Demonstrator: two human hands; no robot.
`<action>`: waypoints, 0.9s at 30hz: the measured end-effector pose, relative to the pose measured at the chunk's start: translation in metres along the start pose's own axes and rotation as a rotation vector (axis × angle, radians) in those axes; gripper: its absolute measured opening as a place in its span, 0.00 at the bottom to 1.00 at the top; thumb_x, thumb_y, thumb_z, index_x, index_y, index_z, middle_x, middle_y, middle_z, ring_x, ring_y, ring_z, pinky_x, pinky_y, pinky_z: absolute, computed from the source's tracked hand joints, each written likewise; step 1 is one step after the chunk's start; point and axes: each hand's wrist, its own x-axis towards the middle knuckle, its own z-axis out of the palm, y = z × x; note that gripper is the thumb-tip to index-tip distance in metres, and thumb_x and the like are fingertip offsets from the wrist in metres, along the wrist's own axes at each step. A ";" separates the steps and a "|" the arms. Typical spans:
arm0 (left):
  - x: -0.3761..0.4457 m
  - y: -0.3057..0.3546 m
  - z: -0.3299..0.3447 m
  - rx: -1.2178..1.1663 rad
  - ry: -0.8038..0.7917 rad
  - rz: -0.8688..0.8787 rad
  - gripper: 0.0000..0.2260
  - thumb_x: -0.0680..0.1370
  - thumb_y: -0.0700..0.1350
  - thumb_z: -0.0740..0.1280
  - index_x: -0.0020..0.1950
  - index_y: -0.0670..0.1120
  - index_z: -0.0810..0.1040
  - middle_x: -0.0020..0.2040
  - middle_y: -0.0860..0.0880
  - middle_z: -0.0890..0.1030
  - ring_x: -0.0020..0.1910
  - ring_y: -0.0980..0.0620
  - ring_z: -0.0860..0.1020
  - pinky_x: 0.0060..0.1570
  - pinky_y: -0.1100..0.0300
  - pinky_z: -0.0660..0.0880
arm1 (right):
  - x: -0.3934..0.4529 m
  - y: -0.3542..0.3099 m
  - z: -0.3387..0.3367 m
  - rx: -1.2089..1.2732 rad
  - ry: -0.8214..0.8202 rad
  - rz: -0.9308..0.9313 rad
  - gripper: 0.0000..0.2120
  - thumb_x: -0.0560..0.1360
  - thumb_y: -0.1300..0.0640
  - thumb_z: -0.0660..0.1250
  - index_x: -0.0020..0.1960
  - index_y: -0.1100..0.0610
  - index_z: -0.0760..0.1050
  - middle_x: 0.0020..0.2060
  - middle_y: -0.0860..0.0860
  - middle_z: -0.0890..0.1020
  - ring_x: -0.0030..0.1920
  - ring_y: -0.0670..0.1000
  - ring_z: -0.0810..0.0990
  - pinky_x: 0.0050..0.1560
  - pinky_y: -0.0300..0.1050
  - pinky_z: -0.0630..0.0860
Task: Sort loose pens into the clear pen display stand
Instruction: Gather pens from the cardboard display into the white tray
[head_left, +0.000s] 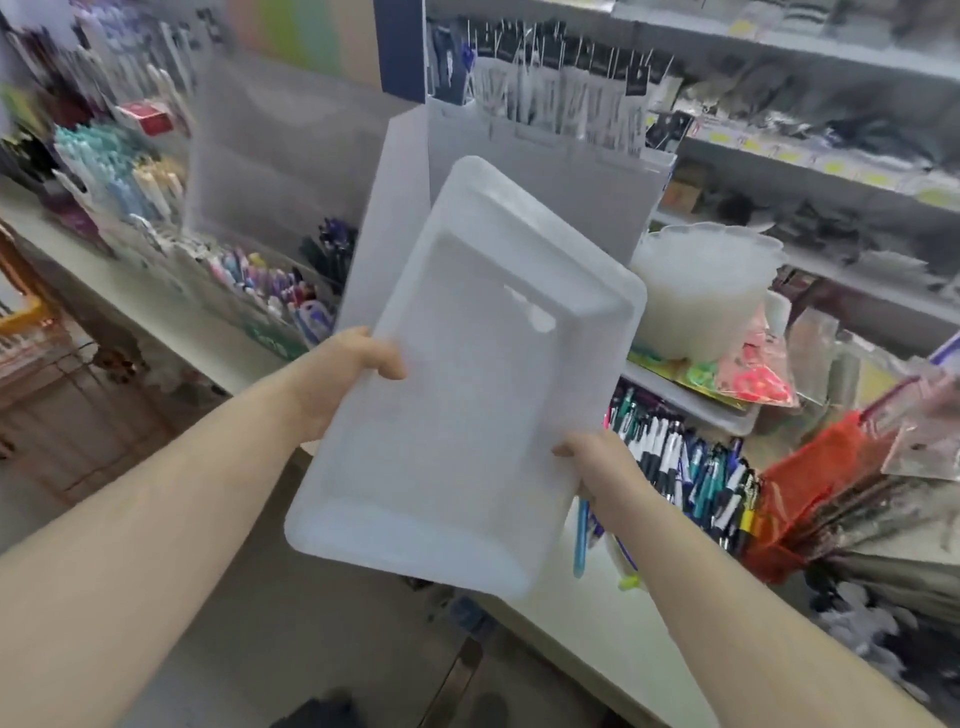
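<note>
I hold an empty translucent white plastic tray (457, 415) up in front of me, tilted, with both hands. My left hand (348, 379) grips its left rim, thumb on the inside. My right hand (602, 467) grips its lower right rim. A pile of loose pens (691, 467) lies on the counter to the right of the tray, and a blue pen (581, 540) shows just below my right hand. The clear pen display stand (519, 171) rises behind the tray, with pens in its top row. The tray hides the stand's lower part.
More pen displays (130, 176) line the white counter (171, 322) at left. A white plastic bowl (706, 291) sits on colourful packets at right, next to a red mesh bag (826, 473). Shelves of goods (831, 156) fill the back right.
</note>
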 end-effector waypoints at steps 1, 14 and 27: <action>0.009 0.003 0.001 0.003 0.017 0.013 0.27 0.58 0.38 0.64 0.57 0.39 0.75 0.44 0.41 0.80 0.36 0.42 0.81 0.35 0.52 0.78 | 0.004 0.001 -0.001 -0.008 -0.002 -0.015 0.05 0.75 0.68 0.63 0.43 0.60 0.74 0.37 0.58 0.76 0.36 0.54 0.74 0.40 0.46 0.67; 0.103 0.060 0.009 0.171 -0.138 0.049 0.27 0.57 0.40 0.65 0.57 0.42 0.73 0.41 0.41 0.76 0.31 0.43 0.76 0.31 0.52 0.77 | 0.013 0.011 -0.020 0.025 0.631 0.008 0.06 0.77 0.55 0.66 0.45 0.55 0.80 0.40 0.53 0.81 0.40 0.53 0.77 0.44 0.50 0.73; 0.124 0.057 0.035 0.195 -0.197 -0.009 0.20 0.71 0.35 0.64 0.62 0.46 0.69 0.44 0.44 0.76 0.34 0.45 0.77 0.26 0.57 0.76 | 0.014 0.040 -0.077 -0.608 0.836 0.361 0.21 0.74 0.52 0.67 0.63 0.62 0.71 0.59 0.60 0.75 0.58 0.64 0.75 0.55 0.52 0.75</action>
